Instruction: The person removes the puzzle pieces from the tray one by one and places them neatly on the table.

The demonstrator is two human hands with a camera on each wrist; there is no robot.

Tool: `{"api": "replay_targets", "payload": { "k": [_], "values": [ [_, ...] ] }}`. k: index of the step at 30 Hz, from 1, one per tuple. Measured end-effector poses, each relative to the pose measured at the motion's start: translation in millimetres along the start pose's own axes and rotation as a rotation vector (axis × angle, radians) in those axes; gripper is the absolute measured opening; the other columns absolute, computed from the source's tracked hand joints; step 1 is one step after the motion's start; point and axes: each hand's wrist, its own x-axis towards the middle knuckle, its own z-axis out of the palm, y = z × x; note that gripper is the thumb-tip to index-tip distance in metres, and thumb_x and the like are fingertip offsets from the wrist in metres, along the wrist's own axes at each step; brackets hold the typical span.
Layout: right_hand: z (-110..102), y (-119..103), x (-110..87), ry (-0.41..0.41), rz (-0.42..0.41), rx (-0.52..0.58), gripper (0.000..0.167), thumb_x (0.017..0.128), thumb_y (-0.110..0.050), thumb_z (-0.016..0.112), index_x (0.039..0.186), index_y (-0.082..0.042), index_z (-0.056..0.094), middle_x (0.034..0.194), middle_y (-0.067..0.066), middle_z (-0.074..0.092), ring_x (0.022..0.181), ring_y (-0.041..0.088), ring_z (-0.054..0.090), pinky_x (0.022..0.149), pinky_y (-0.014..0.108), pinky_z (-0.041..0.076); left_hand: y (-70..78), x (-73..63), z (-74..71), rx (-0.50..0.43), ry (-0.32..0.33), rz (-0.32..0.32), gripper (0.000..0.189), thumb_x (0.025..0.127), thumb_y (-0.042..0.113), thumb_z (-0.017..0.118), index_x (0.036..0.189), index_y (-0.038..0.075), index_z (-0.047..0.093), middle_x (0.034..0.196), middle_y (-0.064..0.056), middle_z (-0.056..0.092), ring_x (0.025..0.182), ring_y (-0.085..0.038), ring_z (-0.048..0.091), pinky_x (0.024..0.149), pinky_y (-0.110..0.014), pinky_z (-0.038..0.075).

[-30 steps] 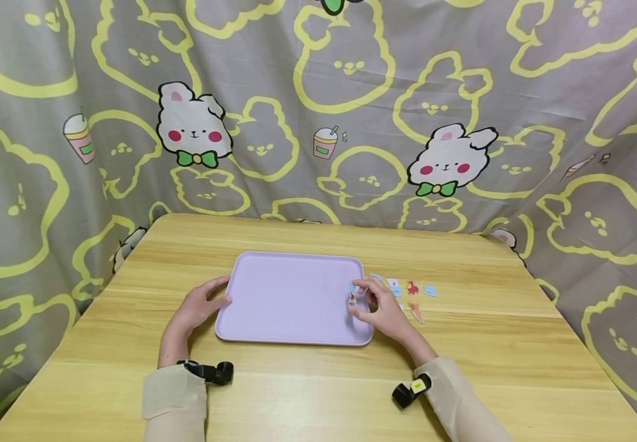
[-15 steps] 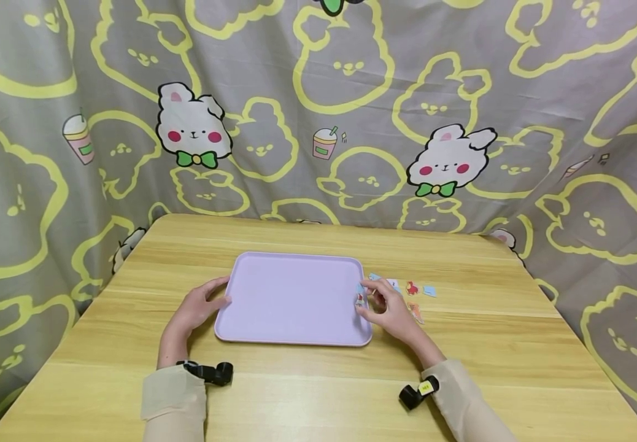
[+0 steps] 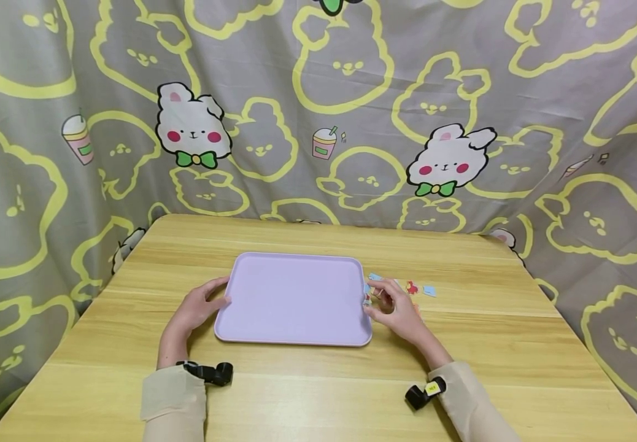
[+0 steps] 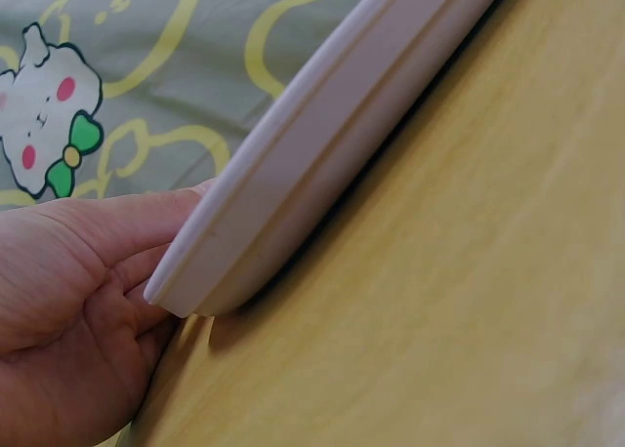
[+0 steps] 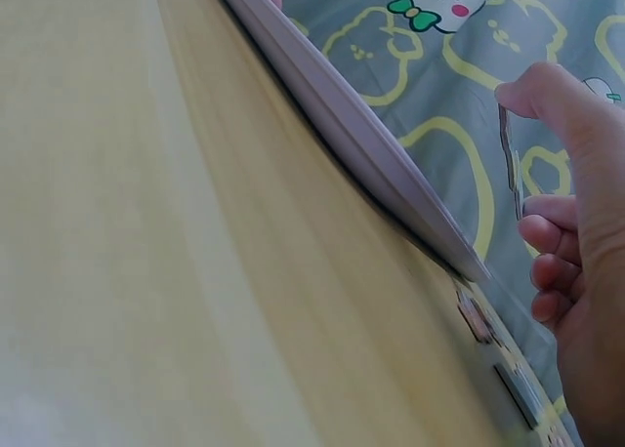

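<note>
A lilac rectangular tray (image 3: 296, 301) lies on the wooden table. My left hand (image 3: 198, 307) grips its left rim, the thumb over the edge and the other fingers curled below it in the left wrist view. At the tray's right edge, my right hand (image 3: 401, 313) pinches a thin, flat, printed jigsaw piece (image 3: 367, 294) between thumb and forefinger. Seen edge-on in the right wrist view, the held jigsaw piece (image 5: 507, 149) stands upright above the table and looks like two thin parts end to end.
Right of the tray lie several small loose pieces, among them a red one (image 3: 412, 287) and a light-blue one (image 3: 429, 291); my right hand partly covers others. A patterned grey curtain (image 3: 274, 123) hangs behind the wooden table (image 3: 307, 393).
My right hand has moved right with the pinched jigsaw piece, from over the tray to its right rim, and now covers more of the loose pieces. The left hand has stayed put.
</note>
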Motion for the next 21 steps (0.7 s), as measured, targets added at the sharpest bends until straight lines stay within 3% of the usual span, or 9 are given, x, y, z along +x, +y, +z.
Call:
{"api": "replay_targets", "payload": {
  "k": [7, 11, 15, 21],
  "values": [
    [-6, 1, -3.2, 0.009, 0.004, -0.019, 0.052, 0.08, -0.005, 0.076, 0.129, 0.004, 0.058, 0.102, 0.023, 0.057, 0.077, 0.035, 0.044, 0.062, 0.026, 0.038, -0.4, -0.2, -0.4, 0.005, -0.003, 0.004, 0.058, 0.099, 0.022, 0.057, 0.151, 0.007, 0.036, 0.159, -0.023, 0.027, 0.149, -0.045, 0.017, 0.122, -0.06, 0.016],
    [-13, -14, -4.9, 0.008, -0.002, -0.019, 0.051, 0.081, -0.002, 0.074, 0.127, 0.009, 0.057, 0.1, 0.027, 0.057, 0.075, 0.041, 0.044, 0.059, 0.032, 0.04, -0.2, -0.1, -0.8, 0.004, -0.004, 0.003, 0.058, 0.099, 0.022, 0.057, 0.151, 0.007, 0.036, 0.159, -0.023, 0.027, 0.149, -0.045, 0.017, 0.122, -0.06, 0.016],
    [-20, -29, -7.4, 0.011, -0.016, -0.02, 0.049, 0.08, -0.001, 0.074, 0.125, 0.012, 0.057, 0.099, 0.028, 0.057, 0.075, 0.04, 0.044, 0.059, 0.034, 0.041, -0.3, 0.5, -0.8, 0.003, -0.004, 0.002, 0.058, 0.099, 0.023, 0.057, 0.151, 0.007, 0.036, 0.159, -0.023, 0.027, 0.149, -0.045, 0.016, 0.122, -0.06, 0.016],
    [-26, -29, -11.7, 0.038, -0.034, -0.047, 0.048, 0.079, 0.0, 0.075, 0.123, 0.01, 0.059, 0.098, 0.027, 0.058, 0.076, 0.038, 0.045, 0.063, 0.028, 0.042, 0.5, 0.4, -1.1, 0.004, -0.004, 0.004, 0.058, 0.099, 0.023, 0.057, 0.151, 0.007, 0.036, 0.159, -0.023, 0.027, 0.149, -0.045, 0.016, 0.122, -0.06, 0.016]
  ]
}}
